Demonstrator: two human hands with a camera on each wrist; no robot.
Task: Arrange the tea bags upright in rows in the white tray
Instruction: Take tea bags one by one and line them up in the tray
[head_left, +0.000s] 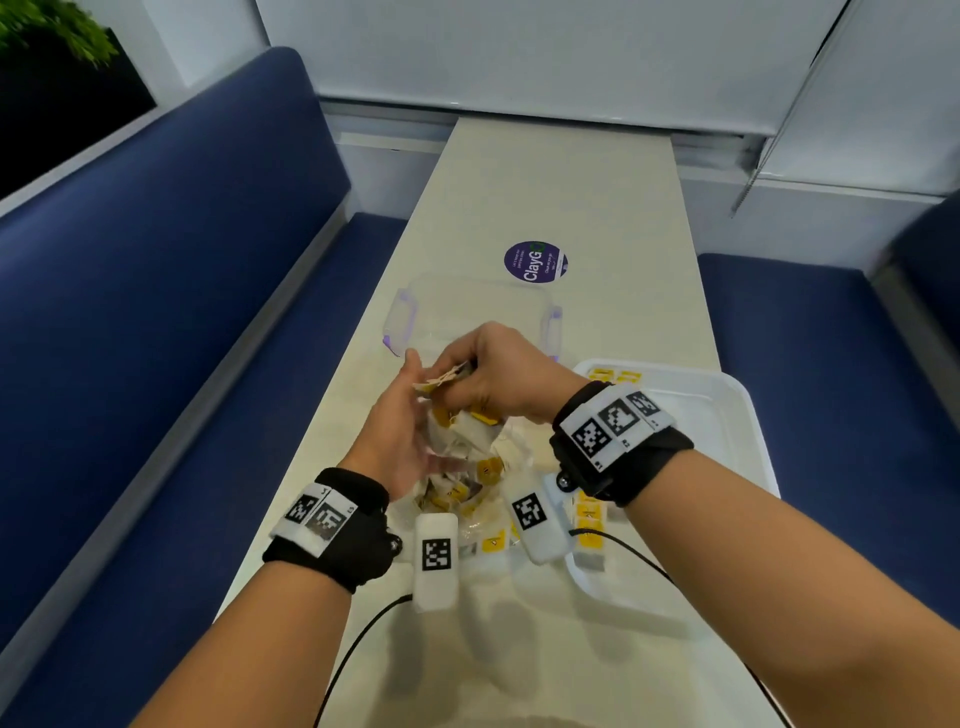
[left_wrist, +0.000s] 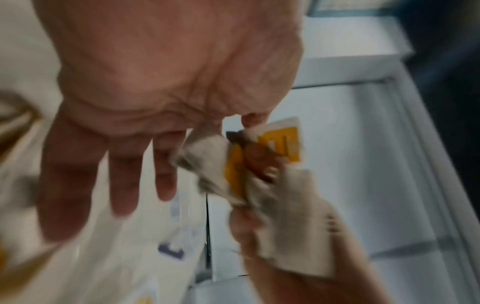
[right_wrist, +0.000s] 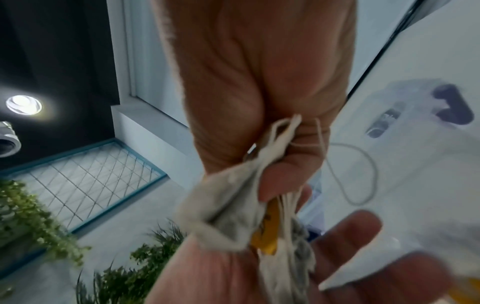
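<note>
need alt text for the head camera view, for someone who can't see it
Over a pale table, the right hand grips a bunch of tea bags above the open left hand; loose tea bags are heaped below. A white tray sits to the right, a clear lid beyond.

Round purple sticker (head_left: 535, 261) on table (head_left: 597, 218), centre of head view: reads "ClayG…"; smaller lines unreadable. Tea bag tags: print too blurred.
</note>
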